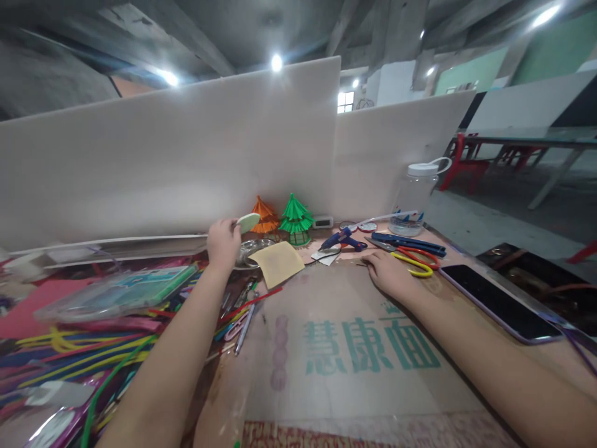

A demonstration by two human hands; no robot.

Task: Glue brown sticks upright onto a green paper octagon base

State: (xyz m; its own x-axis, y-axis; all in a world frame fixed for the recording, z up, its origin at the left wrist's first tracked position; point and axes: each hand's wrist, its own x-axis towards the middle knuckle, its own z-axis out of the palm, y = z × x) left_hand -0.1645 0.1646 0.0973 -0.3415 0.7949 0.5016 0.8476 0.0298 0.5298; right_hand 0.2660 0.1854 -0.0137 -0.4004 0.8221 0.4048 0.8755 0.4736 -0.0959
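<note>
Cannot read small grey display (323, 221); see only part of metal dish (247, 252) behind left hand (222, 244) and yellow paper (278, 262), only one end of pale oval piece (249, 222) outside that hand's grip.

Our brown table (555, 364) is covered by a flat cardboard sheet with green printed characters (354, 386). On it we see a square of yellow paper (278, 262), a blue glue gun (344, 239), yellow-handled scissors (413, 260) and a black smartphone (499, 303). At the back stand a clear plastic jar (414, 199) and orange (264, 216) and green paper pagodas (295, 219). Coloured craft sticks (79, 354) lie heaped on the left.
</note>
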